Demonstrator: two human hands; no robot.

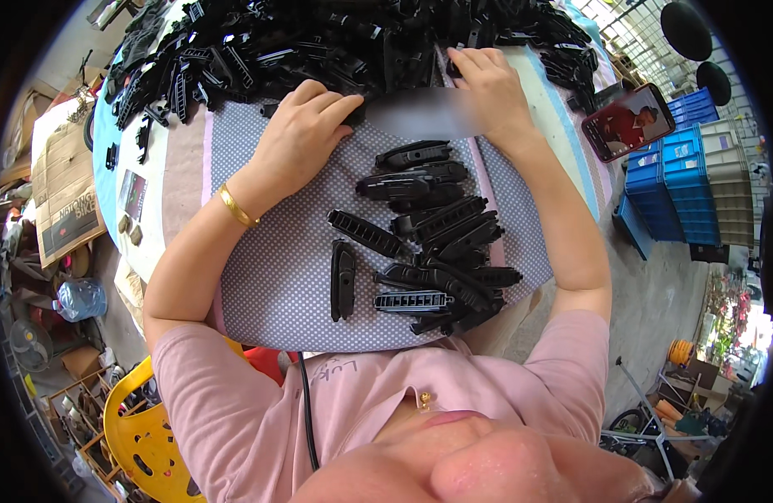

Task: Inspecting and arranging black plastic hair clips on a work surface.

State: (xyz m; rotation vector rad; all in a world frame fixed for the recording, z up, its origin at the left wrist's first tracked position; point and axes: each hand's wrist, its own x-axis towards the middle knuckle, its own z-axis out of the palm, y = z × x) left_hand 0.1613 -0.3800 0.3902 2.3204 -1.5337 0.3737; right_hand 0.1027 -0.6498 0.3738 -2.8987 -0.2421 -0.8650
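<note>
My left hand [311,126], with a gold bangle on its wrist, is closed at the near edge of a big heap of black plastic parts [319,59]. A dark plastic part [354,114] shows at its fingertips. Farther right, my right hand [497,94] has its fingers bent at the heap's edge, around a black part [453,69] that is mostly hidden. A blurred patch covers the area between the hands. Closer to me lies a loose group of long black slatted plastic pieces [441,218], with one piece [343,281] apart at its left.
The round table wears a dotted grey cloth [269,277]. A phone [628,123] showing a video stands at the right edge. Blue and grey crates [684,180] are stacked beyond it. A yellow chair [143,427] stands lower left, and a cardboard box [64,184] is far left.
</note>
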